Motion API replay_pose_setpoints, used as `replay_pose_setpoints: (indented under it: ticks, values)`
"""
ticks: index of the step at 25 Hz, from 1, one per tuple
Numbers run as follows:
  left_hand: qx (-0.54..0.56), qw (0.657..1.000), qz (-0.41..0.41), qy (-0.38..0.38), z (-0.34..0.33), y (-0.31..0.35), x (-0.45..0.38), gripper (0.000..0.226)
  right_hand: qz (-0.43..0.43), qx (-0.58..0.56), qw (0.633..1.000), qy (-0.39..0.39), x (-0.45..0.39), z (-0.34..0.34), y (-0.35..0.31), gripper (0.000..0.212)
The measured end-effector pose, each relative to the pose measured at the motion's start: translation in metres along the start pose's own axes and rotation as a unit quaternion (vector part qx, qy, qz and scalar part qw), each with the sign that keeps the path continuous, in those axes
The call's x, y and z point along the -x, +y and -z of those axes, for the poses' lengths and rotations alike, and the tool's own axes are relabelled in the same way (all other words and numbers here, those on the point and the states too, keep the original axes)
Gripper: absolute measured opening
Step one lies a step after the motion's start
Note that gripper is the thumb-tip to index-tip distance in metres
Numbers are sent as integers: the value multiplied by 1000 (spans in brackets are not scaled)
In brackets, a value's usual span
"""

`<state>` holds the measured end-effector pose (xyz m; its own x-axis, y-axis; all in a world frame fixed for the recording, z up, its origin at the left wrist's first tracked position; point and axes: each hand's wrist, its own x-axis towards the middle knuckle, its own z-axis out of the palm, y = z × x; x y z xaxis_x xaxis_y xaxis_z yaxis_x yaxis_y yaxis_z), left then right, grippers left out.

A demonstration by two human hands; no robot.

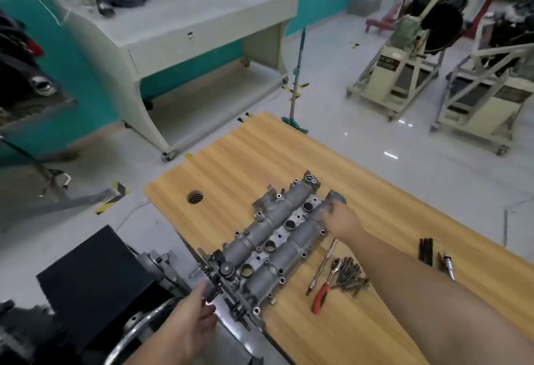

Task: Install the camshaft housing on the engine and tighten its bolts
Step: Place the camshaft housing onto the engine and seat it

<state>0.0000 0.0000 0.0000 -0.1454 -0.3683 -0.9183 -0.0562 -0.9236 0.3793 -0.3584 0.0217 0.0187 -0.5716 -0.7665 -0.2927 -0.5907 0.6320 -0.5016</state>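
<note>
Wooden bench (375,214) with a round grommet hole (195,197) near its left edge — carrying the housing (274,237) at the middle, beside it an extension bar (322,266), red-handled ratchet (323,292), heap of bolts (349,276), black bits (426,251) further right.

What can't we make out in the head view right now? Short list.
- Right hand fingers: blurred at the far end of the camshaft housing; grip unclear.
- Left hand fingertips: smeared at the housing's near end; contact unclear.
- Engine: mostly hidden by the housing and left arm, cut off by the bottom edge.
- Bolts: piled, too small to count.
</note>
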Motion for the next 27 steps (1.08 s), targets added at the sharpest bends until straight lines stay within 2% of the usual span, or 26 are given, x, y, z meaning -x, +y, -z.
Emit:
replay_pose_setpoints:
  ticks: [1, 3, 6, 8, 11, 15, 18, 23, 27]
  values:
    - [25, 999, -5, 22, -8, 0, -12, 60, -18, -27, 999, 24, -16, 0, 3, 27]
    - [61, 997, -15, 45, -17, 6, -29, 64, -87, -80, 992, 48, -47, 1, 11, 29]
    - [129, 989, 9, 70, -19, 15, -48, 74, -179, -117, 976, 39, -86, -1, 18, 49]
    - [178, 980, 32, 79, -14, 23, -62, 71, -214, -134, 967, 37, -106, -4, 27, 60]
    - [212, 973, 41, 77, -9, 28, -75, 63, -253, -180, 951, 11, -125, -10, 38, 65]
    - [203, 973, 21, 103, -5, 25, -87, 44, -294, -208, 933, -4, -137, -15, 42, 44]
    - [202, 973, 7, 115, -5, 21, -90, 40, -302, -227, 926, 8, -140, -20, 42, 35]
    - [210, 971, -20, 117, -2, 15, -74, 41, -299, -238, 924, 1, -132, -21, 43, 30]
    - [192, 973, -60, 111, -3, 45, -45, 40, -291, -244, 925, -7, -116, 3, 37, 27]
